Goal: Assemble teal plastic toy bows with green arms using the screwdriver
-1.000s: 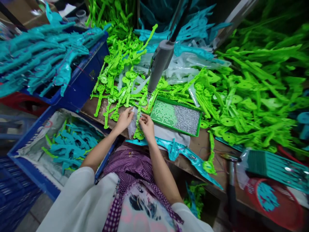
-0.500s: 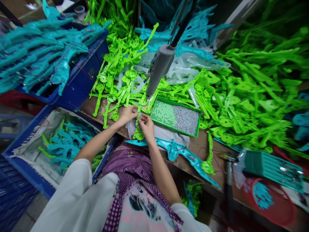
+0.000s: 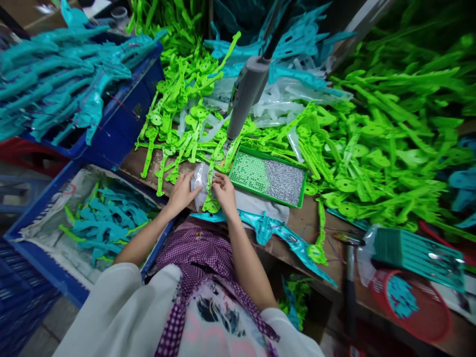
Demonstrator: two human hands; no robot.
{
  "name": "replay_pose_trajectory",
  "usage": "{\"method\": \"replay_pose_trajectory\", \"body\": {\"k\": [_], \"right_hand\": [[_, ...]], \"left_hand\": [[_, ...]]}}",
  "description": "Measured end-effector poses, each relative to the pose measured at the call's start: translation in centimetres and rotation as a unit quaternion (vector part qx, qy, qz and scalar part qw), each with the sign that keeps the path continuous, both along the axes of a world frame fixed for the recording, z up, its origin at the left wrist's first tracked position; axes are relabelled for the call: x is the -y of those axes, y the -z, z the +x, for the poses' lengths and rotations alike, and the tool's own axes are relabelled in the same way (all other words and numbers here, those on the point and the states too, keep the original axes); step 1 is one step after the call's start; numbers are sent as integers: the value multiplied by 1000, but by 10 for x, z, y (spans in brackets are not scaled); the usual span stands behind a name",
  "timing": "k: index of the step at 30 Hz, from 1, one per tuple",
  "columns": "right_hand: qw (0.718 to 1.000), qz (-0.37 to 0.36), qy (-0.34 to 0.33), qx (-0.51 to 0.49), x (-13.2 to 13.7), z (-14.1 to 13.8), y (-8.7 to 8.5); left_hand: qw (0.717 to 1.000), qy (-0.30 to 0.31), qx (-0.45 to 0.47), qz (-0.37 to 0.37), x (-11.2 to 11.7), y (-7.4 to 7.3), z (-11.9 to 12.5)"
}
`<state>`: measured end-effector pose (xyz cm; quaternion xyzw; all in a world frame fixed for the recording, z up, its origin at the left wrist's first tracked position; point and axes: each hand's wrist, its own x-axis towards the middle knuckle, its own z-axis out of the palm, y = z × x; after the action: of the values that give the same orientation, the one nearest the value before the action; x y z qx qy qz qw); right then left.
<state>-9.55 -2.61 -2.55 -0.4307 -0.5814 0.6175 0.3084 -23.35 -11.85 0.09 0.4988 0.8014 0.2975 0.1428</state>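
Observation:
My left hand point(image 3: 181, 193) is at the left edge of a translucent plastic piece point(image 3: 200, 179), its thumb over the piece and its fingers curled at the side. My right hand point(image 3: 225, 194) has bent fingers pinched at the edge of a long lime-green plastic part point(image 3: 210, 201) with a round end toward me. Just beyond both hands hangs a grey electric screwdriver point(image 3: 243, 96), tip down. To the right of my right hand lies a green tray point(image 3: 268, 194) with a perforated plate and many small screws. A blue winged plastic part point(image 3: 265, 228) rests along the table edge.
Heaps of lime-green parts point(image 3: 357, 148) cover the back and right of the table. Blue parts point(image 3: 55, 74) fill a crate on the left, above a lined blue bin point(image 3: 40, 208). A hammer point(image 3: 349, 258) and a red basket point(image 3: 427, 317) are at the right.
My left hand has moved left and toward me, from the far end of the lime-green part to the translucent piece. My right hand stays beside the green part, shifted only slightly.

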Motion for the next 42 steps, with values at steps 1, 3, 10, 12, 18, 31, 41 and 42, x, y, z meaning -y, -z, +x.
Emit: {"method": "replay_pose_trajectory", "body": {"k": [1,3,10,12,18,31,41,42], "right_hand": [[999,27,-11,21,1,2,-4],[992,108,-23,65,4,9,-16],[945,284,-77,140,40,65,-51],[924,336,-86,162,51,83,-50],[806,516,-144,251,65,119,-22],[777,535,-161,291,66,114,3],[783,535,-149,278,66,114,11],[787,530,-151,278,66,114,11]], "left_hand": [[1000,6,-14,-17,6,0,3],[998,17,-31,-47,11,-3,7],[994,5,-27,-105,6,-17,-4],[996,-7,52,-75,11,-16,-11],[939,-75,327,68,33,-18,-13],[875,-24,477,82,-41,-21,-16],[877,-24,479,5,-27,-8,-11],[879,-29,476,3,-26,-6,-11]]}}
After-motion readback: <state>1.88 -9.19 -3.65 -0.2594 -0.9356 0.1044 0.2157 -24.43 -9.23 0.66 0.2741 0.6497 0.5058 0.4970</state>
